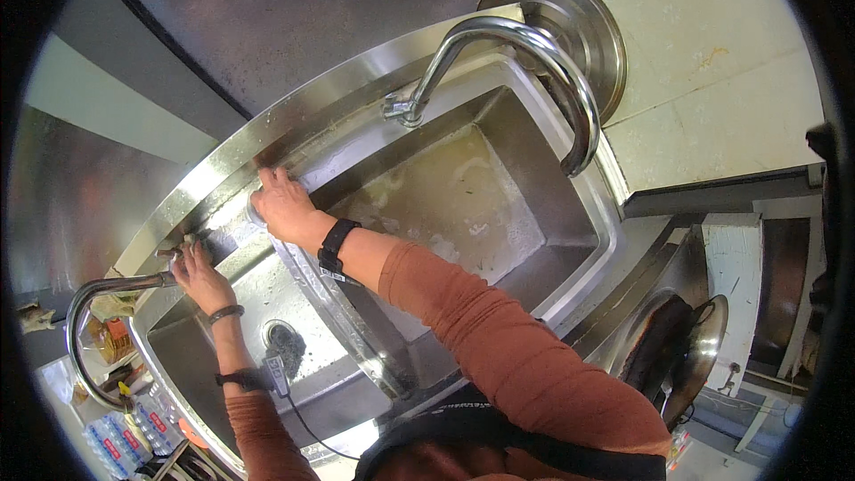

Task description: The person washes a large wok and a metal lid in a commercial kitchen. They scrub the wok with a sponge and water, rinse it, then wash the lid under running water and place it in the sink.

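Note:
A stainless steel double sink (pixel 574 280) lies before me. My right hand (pixel 287 204) is at the back rim near the divider, with its fingers curled; part of a small rounded thing shows beside it, too hidden to name. Further left, my left hand (pixel 200 277) reaches to the back ledge at the base of the left faucet (pixel 83 300), its fingertips at a small pale thing that I cannot identify. Cloudy water (pixel 441 194) stands in the right basin. The left basin holds a drain with a dark strainer or scrubber (pixel 286 341) in it.
A tall curved chrome faucet (pixel 494 27) arches over the right basin. Behind it leans a round metal lid (pixel 594 47). Packaged goods (pixel 117 441) and a jar (pixel 110 341) stand at the lower left. Pans (pixel 701 347) are beside the sink at right.

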A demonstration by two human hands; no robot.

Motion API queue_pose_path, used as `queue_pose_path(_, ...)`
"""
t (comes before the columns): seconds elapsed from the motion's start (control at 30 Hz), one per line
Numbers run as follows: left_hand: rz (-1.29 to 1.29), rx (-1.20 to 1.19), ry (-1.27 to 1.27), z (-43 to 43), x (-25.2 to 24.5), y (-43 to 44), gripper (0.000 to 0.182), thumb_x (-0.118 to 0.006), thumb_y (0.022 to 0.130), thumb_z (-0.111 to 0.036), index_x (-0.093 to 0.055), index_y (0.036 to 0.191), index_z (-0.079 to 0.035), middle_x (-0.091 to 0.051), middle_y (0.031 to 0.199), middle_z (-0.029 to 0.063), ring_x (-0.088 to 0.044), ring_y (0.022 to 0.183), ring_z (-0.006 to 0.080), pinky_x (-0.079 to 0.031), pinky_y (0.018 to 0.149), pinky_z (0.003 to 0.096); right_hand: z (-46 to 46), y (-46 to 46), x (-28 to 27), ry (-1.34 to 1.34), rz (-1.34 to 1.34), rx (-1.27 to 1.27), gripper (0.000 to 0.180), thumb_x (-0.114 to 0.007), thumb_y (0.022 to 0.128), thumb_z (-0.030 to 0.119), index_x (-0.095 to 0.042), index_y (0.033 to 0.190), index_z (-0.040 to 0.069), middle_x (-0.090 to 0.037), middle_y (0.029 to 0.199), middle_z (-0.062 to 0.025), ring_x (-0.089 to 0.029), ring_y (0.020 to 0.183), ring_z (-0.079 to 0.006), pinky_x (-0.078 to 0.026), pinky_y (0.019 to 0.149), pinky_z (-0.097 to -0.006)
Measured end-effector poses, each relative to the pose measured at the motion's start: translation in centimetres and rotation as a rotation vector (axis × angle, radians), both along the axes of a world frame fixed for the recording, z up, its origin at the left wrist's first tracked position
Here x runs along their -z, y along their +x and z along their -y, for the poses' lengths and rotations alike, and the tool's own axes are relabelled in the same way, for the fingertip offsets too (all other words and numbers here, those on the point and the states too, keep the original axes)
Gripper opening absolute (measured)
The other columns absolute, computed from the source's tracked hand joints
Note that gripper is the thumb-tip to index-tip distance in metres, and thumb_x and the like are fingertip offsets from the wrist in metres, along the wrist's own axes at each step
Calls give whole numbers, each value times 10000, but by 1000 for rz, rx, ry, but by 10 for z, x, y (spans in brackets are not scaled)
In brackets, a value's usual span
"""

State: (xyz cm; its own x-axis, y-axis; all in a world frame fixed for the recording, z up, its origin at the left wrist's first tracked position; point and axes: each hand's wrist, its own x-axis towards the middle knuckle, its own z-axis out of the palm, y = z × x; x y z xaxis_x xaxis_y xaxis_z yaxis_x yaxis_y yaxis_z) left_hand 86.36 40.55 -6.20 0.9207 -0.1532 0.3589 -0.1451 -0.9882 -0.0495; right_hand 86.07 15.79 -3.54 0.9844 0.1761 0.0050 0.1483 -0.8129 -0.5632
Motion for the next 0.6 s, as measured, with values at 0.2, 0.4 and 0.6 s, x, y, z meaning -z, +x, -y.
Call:
queue_pose_path(0.2,-41,-128,-57,23,2,23,167,-558,832,-102,-640,969,-53,-658,850,175,-644,774,340,-492,704,452,17,-14,-6,-74,-39,-2,344,-653,781,98,-619,1120,54,-454,1311,-251,-474,1193,-412,-468,943,-460)
queue_pose_path(0.4,-77,234,-329,115,15,16,407,-556,669,32,-628,1066,-25,-634,1033,183,-590,936,353,-417,864,453,70,-67,-29,93,-45,75,437,-748,595,137,-568,993,109,-449,1123,-192,-465,1036,-435,-462,856,-472)
queue_pose_path(0.6,-63,563,-450,252,3,-4,344,-537,705,28,-655,1010,-76,-648,1052,143,-561,996,349,-418,884,433,154,-154,-47,188,-81,212,456,-758,597,141,-562,1007,110,-438,1152,-208,-469,1067,-402,-425,921,-444)
